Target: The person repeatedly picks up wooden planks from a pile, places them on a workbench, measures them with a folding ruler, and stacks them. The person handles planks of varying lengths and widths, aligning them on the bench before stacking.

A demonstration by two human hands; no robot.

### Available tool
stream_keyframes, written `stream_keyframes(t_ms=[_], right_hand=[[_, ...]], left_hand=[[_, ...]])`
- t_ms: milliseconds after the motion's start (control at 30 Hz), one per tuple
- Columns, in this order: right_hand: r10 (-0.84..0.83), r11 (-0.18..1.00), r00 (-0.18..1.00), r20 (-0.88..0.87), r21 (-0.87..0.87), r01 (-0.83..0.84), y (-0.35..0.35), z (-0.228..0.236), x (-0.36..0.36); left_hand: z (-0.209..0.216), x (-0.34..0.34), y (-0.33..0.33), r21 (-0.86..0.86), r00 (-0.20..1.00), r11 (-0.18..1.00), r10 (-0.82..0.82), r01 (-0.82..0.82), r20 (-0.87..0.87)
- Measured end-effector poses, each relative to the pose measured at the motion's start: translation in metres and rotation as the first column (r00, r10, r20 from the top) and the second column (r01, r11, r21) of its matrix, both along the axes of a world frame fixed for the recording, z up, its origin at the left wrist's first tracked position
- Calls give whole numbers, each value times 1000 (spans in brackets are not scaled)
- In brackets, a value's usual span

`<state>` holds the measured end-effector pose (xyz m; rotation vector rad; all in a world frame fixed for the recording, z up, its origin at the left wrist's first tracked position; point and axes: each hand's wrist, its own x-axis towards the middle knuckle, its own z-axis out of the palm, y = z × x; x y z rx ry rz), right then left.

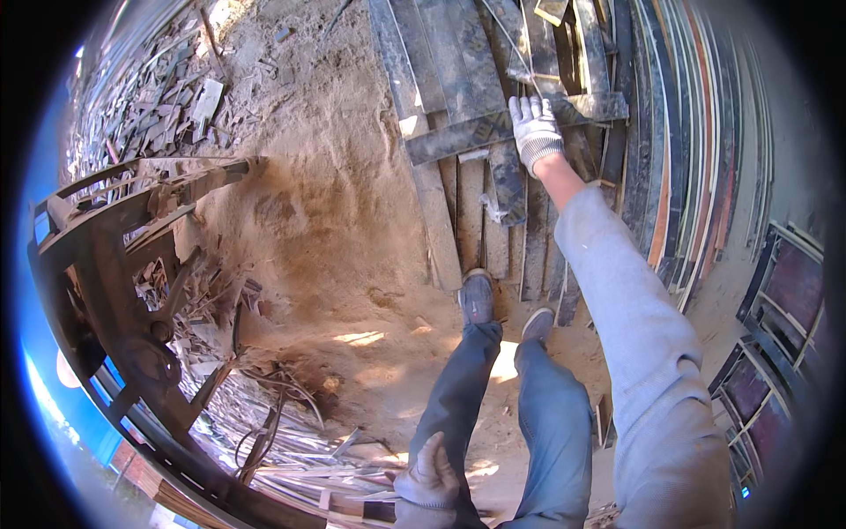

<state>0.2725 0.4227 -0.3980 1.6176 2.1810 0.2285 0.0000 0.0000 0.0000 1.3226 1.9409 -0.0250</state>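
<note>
Watching remotely, I had the right hand (534, 132), the nearer one, outstretched and unclenched on a dark board (463, 137) running left to right across other planks (471, 207), while the left hand (428, 477) hung well apart, its grip unclear to me.

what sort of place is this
Probably a wood yard or timber workshop: there are long boards laid together, a heap of wood scraps and dusty, bare ground.

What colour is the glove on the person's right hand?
The glove is off-white, showing best in the head view.
</note>
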Motion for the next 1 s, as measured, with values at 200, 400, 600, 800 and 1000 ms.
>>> stream_keyframes(t_ms=[200,400,600,800,1000], right_hand=[[-329,892,928,-176,-380,245,-109,106,22],[-892,433,-33,-450,-875,218,-333,273,146],[-617,417,-703,-353,-905,88,-492,372,240],[11,598,-982,187,-789,-144,-689,438,230],[173,515,-985,-8,-852,97,-902,476,179]], left_hand=[[9,10,-6,-56,997,995,-80,80,2],[-2,19,-40,-81,940,937,-338,340,39],[-20,42,-74,-258,885,960,22,112,464],[42,169,-115,-190,625,922,-68,337,778],[91,322,-265,-158,434,806,-133,570,891]])
